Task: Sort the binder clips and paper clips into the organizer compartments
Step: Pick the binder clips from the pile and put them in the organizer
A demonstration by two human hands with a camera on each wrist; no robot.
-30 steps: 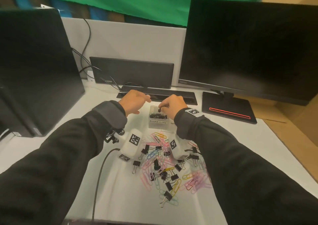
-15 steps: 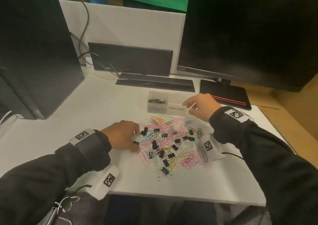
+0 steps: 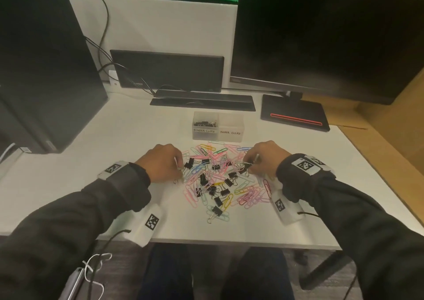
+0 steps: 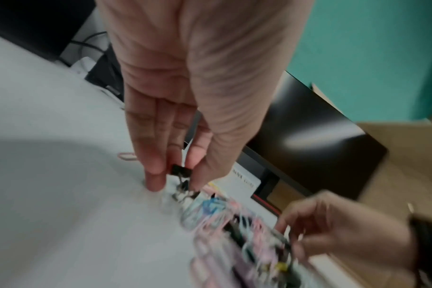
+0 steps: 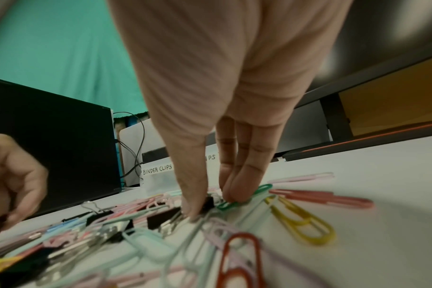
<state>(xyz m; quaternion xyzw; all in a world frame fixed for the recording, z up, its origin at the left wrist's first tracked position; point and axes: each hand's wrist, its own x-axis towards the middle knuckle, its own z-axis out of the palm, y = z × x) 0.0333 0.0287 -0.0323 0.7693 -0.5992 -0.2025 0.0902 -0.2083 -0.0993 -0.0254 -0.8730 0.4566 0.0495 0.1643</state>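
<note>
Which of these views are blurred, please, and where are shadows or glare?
Head view: fairly sharp, organizer labels readable. Left wrist view: motion-smeared pile of clips, broad shadow on the table. Right wrist view: sharp around the fingertips, soft foreground, glare upper right.

Head view looks down on the desk [image 3: 114, 139]; both wrist views sit low, sharing the clip pile [image 3: 218, 180].

In the left wrist view the clip pile [image 4: 247, 243] is smeared by motion blur, so single clips cannot be told apart. In the head view the fingertips of the right hand [image 3: 263, 159] are hidden under its knuckles. The organizer [image 5: 158, 179] label is partly covered by that hand in the right wrist view.
</note>
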